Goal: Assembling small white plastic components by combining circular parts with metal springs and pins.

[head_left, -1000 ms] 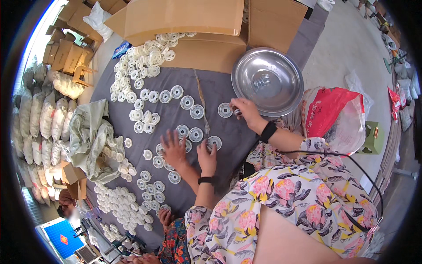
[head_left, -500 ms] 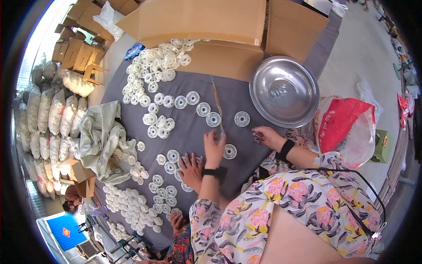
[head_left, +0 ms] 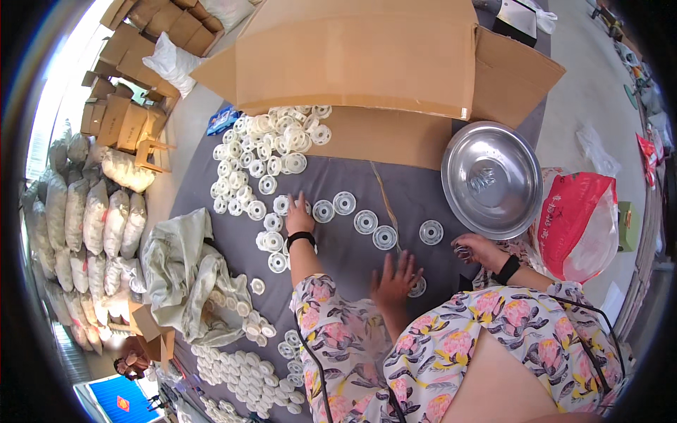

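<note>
My left hand (head_left: 300, 217) reaches out over the grey cloth, fingers apart, at a loose row of white plastic wheels. Its fingertips are beside one wheel (head_left: 281, 205), and another wheel (head_left: 323, 211) lies just right of it. Whether they touch either one I cannot tell. My right hand (head_left: 477, 251), near the front of the steel basin (head_left: 458, 166), is closed around small shiny metal pieces (head_left: 462, 252) that look like rings. Single wheels lie between my hands, such as one by the basin (head_left: 431, 232). Another person's spread hand (head_left: 395, 280) hovers below my left forearm, beside a partly covered wheel (head_left: 417, 286).
A large cardboard box (head_left: 352, 63) stands at the back, with a heap of white wheels (head_left: 271, 137) at its left. More wheels (head_left: 240, 374) crowd the near left. A crumpled sack (head_left: 176, 268) lies at the left edge, a red and white bag (head_left: 578, 225) at right.
My left hand has moved left and away from me, toward the wheels. The other person's hand has shifted right. My right hand still holds the metal pieces. The view has shifted.
</note>
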Motion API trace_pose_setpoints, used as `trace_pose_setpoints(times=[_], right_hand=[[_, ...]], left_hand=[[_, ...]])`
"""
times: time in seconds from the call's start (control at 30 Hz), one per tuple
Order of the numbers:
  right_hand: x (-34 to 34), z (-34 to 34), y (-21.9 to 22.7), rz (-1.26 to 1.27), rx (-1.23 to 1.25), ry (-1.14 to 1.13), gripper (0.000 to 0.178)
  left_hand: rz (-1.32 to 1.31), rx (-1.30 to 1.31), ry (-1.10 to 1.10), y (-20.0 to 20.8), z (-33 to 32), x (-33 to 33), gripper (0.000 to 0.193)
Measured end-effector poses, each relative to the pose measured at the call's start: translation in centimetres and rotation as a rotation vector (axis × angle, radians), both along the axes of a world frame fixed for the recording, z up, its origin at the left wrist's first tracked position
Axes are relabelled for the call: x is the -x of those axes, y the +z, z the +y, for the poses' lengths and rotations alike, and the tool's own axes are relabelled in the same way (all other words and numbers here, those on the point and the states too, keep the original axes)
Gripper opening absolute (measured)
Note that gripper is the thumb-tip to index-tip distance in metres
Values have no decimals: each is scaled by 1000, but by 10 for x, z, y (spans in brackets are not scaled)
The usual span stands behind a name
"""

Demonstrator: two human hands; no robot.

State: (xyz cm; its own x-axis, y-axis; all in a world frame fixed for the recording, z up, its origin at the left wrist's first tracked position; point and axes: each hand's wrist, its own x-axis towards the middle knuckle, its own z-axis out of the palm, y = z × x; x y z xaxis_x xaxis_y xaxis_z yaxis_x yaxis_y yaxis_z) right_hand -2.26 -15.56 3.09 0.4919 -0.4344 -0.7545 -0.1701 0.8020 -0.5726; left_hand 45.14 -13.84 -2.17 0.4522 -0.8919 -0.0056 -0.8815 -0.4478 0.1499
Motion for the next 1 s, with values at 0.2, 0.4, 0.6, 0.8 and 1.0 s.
trace_pose_setpoints(times=[0.2,0.4,0.6,0.8,1.0], right_hand=[[-35,-3,-25,-31,-45,4,23],[-69,-31,-19,-135,-2,-111,23],[-100,-37,-4,-33,81,-45,25],[-153,9,-18,-498,-531,-105,29],[-119,-8,7,-178,-187,168,34]], left_hand=[[64,-81,52,21,10,20,52],[1078,561,212,-5,89,67,51],[243,162,-103,38,107,122,55],[815,215,-327,95,68,199,49],[711,357,38,32,90,150,39]])
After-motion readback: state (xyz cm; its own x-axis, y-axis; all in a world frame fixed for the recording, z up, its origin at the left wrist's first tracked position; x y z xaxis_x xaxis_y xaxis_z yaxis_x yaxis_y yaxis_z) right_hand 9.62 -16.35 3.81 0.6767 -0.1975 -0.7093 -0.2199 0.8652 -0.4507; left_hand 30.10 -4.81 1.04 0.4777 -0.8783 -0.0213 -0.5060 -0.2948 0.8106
